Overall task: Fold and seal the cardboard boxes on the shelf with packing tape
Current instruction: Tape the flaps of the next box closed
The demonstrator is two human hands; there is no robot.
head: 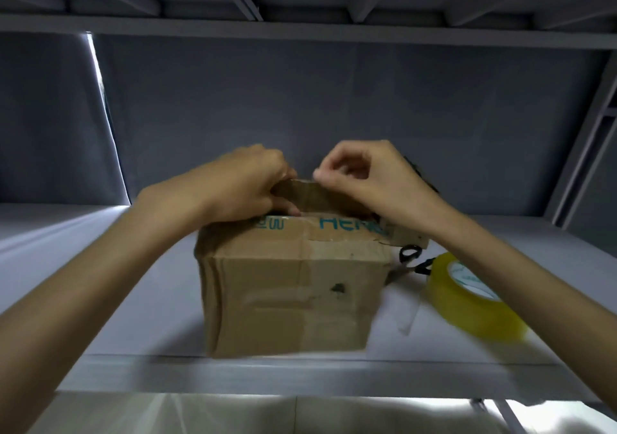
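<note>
Box: we see the worn brown cardboard box (293, 286) on the grey shelf (100, 266), under both hands.
Left hand (247, 183): grips the raised flap (314, 196).
Right hand (364, 176): pinches the flap's top edge.
Handling: we judge it light, creased, softened; hold flaps near the fold.
Tape: the yellowish roll of packing tape (474, 300) lies below the right wrist.

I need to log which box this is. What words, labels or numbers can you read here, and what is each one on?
"HEN": teal letters on the top flap of the box; the rest is hidden under the right hand.
Teal characters on the same flap, by the left hand: upside down, too blurred to read.
Green print on the core label of the tape roll: too blurred to read.
</note>
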